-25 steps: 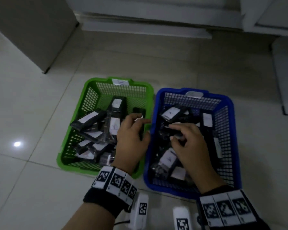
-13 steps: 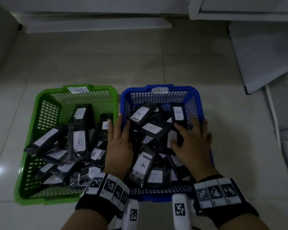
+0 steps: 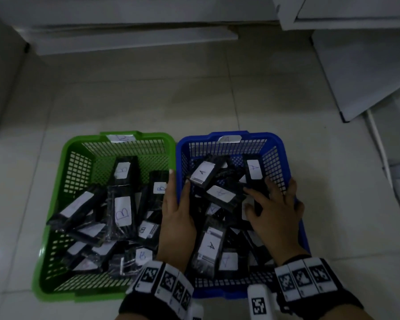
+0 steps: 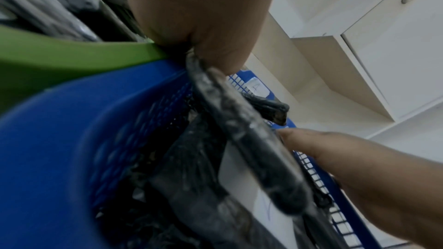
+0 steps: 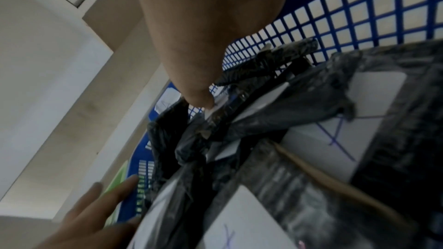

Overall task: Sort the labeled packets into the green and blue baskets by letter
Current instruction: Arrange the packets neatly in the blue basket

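Observation:
A green basket (image 3: 72, 146) on the left holds several black packets (image 3: 123, 204) with white labels marked B. Beside it, the blue basket (image 3: 280, 144) holds several black packets (image 3: 219, 195) marked A. My left hand (image 3: 174, 204) lies flat along the rims where the two baskets meet, fingers straight, touching packets at the blue basket's left side. My right hand (image 3: 273, 204) rests spread on the packets at the blue basket's right side, fingers straight and holding nothing. In the right wrist view a fingertip (image 5: 199, 99) presses on a packet label (image 5: 328, 135) marked A.
Both baskets stand on a pale tiled floor (image 3: 148, 100). White cabinets (image 3: 356, 54) stand at the back and right, and a grey cabinet (image 3: 0, 72) at the left. Each basket's far rim carries a paper tag (image 3: 229, 139).
A second ago both hands were curled among the packets. They now lie flat and spread on the blue basket's contents. The head view has shifted over the baskets.

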### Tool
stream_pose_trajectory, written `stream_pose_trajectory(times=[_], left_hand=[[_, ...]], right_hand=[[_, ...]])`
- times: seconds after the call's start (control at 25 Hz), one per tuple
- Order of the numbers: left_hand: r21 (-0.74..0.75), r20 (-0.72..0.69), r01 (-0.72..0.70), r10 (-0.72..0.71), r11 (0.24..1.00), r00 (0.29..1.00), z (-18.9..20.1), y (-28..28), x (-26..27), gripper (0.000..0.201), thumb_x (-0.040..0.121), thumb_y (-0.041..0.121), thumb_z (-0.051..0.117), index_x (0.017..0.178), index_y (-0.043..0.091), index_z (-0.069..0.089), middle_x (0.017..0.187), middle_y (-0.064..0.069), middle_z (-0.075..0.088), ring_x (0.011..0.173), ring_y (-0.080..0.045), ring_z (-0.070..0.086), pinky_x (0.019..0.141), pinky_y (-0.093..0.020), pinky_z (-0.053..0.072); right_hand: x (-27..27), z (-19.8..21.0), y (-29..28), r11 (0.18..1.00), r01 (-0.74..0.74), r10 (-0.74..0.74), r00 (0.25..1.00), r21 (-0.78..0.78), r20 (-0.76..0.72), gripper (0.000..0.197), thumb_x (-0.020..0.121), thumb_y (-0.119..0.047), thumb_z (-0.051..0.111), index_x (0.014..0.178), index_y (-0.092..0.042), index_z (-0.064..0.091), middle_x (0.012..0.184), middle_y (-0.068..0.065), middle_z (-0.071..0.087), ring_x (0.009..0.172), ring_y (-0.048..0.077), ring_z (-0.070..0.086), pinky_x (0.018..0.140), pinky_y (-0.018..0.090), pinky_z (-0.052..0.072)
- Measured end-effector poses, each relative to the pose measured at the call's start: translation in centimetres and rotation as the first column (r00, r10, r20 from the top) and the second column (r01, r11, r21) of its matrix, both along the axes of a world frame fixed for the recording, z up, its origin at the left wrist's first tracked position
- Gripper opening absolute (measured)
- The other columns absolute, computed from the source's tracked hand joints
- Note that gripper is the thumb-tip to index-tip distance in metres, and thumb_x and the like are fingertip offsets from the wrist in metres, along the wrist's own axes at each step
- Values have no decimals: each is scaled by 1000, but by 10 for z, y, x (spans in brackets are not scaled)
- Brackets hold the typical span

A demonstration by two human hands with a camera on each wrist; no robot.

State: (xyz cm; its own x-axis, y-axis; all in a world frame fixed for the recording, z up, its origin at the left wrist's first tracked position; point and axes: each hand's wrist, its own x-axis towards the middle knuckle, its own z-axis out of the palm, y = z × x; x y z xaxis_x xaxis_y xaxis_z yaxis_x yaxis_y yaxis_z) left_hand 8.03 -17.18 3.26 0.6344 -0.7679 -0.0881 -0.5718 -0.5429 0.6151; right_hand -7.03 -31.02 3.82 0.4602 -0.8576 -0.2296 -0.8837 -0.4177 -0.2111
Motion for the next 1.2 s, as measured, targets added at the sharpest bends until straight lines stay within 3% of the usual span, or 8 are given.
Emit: stream_pose_trajectory(times=[0.12,0.28,0.44,0.6,0.76,0.88,1.0,1.2], left_hand=[[27,-21,17,-16,1000,1000,-3,11,-2,76,86,-14,41,150,22,20,159,14,-13,148,-15,-2,114,-27,25],[55,-54,-53,56,997,997,0,7,-4,71,84,-11,45,147,18,31,160,9,0,147,-18,6,115,-27,19],[-25,149,-128,131,991,980,10,-22,-3,52,77,-9,52,125,9,58,148,-8,38,138,-29,31,113,-42,32],[86,172,-122,106,989,979,18,-58,13,33,83,13,56,114,15,66,123,-5,60,110,-30,56,91,-42,47],[484,215,-98,-9,870,977,26,-81,25,55,89,48,52,140,31,41,144,7,45,131,-22,39,104,-45,32],[606,178,-45,-80,794,981,26,-84,27,68,86,60,49,145,36,28,144,6,45,136,-24,31,105,-49,31],[619,196,-43,-101,784,975,20,-88,24,72,80,65,53,143,38,30,141,4,46,135,-26,31,103,-52,31],[471,140,-5,-69,882,988,8,-80,41,76,72,55,68,139,35,38,142,3,44,130,-31,36,102,-54,37]], right_hand=[[-8,-1,12,998,4,0,998,-62,62,36,77,-42,53,112,-45,66,145,2,47,144,37,7,104,61,25],[-10,5,0,999,46,-48,995,27,84,24,83,-33,60,101,-45,70,140,-7,49,143,30,9,101,51,26],[-7,5,-27,997,-1,13,986,-72,166,17,77,-31,61,87,-35,74,126,1,57,130,33,26,98,48,28],[-7,-9,-59,991,-121,131,965,-56,229,24,77,-19,70,100,-25,73,129,10,54,127,40,31,100,52,40],[-12,-18,-66,981,-196,190,946,-2,261,25,83,-22,66,107,-20,70,118,5,61,114,37,43,96,44,45],[-15,-22,-66,981,-191,195,920,-46,339,20,80,-22,67,99,-20,73,109,2,65,105,35,48,87,41,51],[-14,-28,-64,981,-161,188,915,-104,356,21,79,-24,61,96,-23,75,107,-1,65,101,30,48,83,36,51],[-14,-36,-62,963,-171,241,891,-207,384,21,79,-27,57,86,-29,76,98,-1,66,92,28,48,74,33,50]])
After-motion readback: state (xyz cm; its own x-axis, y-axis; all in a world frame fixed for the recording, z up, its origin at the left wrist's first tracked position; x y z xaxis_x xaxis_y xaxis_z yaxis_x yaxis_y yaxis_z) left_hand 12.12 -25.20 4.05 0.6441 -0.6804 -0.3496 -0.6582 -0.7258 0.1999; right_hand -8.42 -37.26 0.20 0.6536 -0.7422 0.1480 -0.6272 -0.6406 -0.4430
